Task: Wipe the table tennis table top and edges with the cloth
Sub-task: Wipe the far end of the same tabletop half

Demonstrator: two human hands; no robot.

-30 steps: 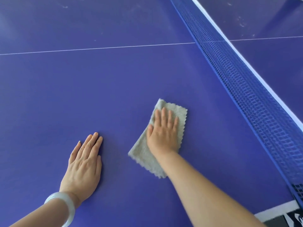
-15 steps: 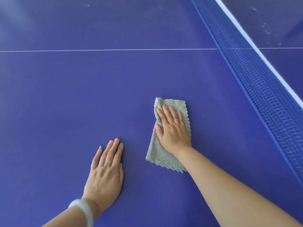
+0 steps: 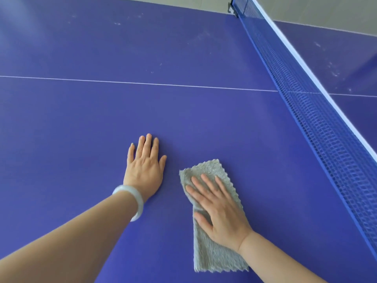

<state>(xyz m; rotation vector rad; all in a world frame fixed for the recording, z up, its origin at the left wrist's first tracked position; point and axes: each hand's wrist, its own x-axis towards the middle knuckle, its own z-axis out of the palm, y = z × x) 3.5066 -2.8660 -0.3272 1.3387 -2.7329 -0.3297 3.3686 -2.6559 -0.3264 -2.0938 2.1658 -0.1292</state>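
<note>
The right hand (image 3: 218, 209) lay palm down on the cloth (image 3: 214, 254), its fingers (image 3: 208, 186) straight and a little spread, pressing the fabric flat rather than clutching it. The thumb stretched along the cloth's left edge. The left hand (image 3: 143, 166) was flat too, palm down on the bare counter (image 3: 81, 129), fingers straight and close together, holding nothing. A pale, glassy bracelet (image 3: 135, 199) sat on that wrist. The two hands were near each other but apart, and the left thumb stopped just short of the cloth's far corner.

The cloth was grey-green and fluffy with a scalloped edge, folded into a long strip. It lay flat on the blue-violet top, its far end showing beyond the fingertips and its near end sticking out below the wrist.

To the right of the cloth, well clear of it, the blue net (image 3: 318, 123) ran slantwise across the counter, with a white band along its top. A thin white line (image 3: 142, 83) crossed the surface beyond both hands and met the net. Past that line, the far part of the top showed faint pale marks (image 3: 118, 23), and more lay on the other side of the net. At the far end of the net a dark net post (image 3: 231, 10) gripped the counter's edge, with pale floor (image 3: 183, 2) behind it.
</note>
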